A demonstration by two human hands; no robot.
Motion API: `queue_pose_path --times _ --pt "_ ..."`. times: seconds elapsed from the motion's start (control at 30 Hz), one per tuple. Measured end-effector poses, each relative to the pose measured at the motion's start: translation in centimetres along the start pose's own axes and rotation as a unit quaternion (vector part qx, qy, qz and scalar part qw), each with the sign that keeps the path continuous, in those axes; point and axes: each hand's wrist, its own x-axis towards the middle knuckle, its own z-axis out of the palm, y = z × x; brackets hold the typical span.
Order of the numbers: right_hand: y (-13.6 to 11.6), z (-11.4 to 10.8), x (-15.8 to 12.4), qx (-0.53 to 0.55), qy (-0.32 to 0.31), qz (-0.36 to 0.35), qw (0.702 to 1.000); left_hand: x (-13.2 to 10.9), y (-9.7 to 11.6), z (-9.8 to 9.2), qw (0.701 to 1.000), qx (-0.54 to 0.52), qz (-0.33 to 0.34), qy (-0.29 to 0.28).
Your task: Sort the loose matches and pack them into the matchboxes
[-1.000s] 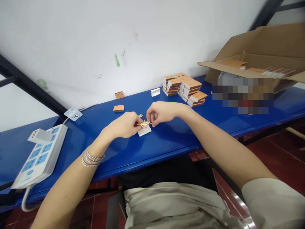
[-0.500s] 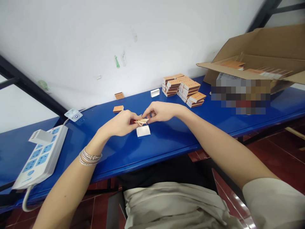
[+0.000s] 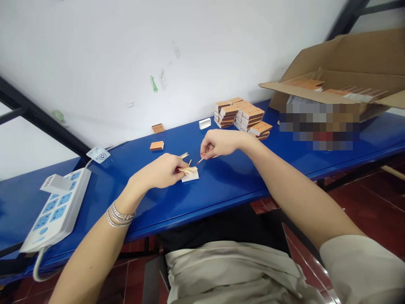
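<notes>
Closed round a bundle of matches [image 3: 189, 170], my left hand [image 3: 166, 170] is just above a small white matchbox tray [image 3: 190, 177] on the blue table. The sticks point right, over the tray. A few loose matches [image 3: 184, 155] lie behind that hand. My right hand [image 3: 219, 145] pinches a match [image 3: 201, 160], its red head pointing left and down. Beyond the hands are a closed matchbox [image 3: 157, 145], an orange matchbox sleeve [image 3: 158, 128] against the wall, and a white tray standing on its side [image 3: 205, 123].
Stacked matchboxes [image 3: 242, 112] stand at the back right. Beside them is an open cardboard box [image 3: 344, 76] with more matchboxes, its front partly pixelated. A white power strip [image 3: 68, 207] lies at the left. The blue table [image 3: 221, 185] has its front edge close to my lap.
My right hand has moved right, away from the bundle, with a match between its fingers. My left hand, still on the bundle, has come slightly down over the tray.
</notes>
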Motion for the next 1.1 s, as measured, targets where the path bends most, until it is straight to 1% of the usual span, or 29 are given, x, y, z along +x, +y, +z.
queue_pose_path --times 0.1,0.13,0.27,0.37,0.53,0.7,0.9,1.1 --pt "-0.2 0.1 0.0 -0.005 -0.001 0.007 1.0 0.1 0.5 0.1 0.997 0.068 0.002 -0.031" --pt "-0.3 0.1 0.0 -0.007 0.0 0.008 1.0 0.1 0.6 0.2 0.996 0.087 0.0 -0.032" --pt "-0.5 0.1 0.0 -0.014 0.001 0.011 1.0 0.2 1.1 0.5 0.987 0.156 -0.014 -0.02" --pt "-0.4 0.2 0.0 -0.016 -0.002 0.008 1.0 0.2 1.5 0.6 0.984 0.179 -0.024 -0.007" --pt "-0.4 0.2 0.1 -0.019 0.002 0.005 1.0 0.0 1.4 0.4 0.988 0.15 -0.037 0.004" --pt "-0.8 0.1 0.0 -0.012 0.007 0.008 1.0 -0.3 1.0 0.2 0.995 0.096 -0.025 0.024" --pt "-0.9 0.1 -0.1 -0.025 0.011 0.009 1.0 0.0 1.0 0.4 0.997 0.072 -0.014 0.038" --pt "-0.9 0.1 -0.1 -0.02 0.014 0.014 1.0 0.1 1.1 0.3 0.996 0.062 -0.05 0.048"
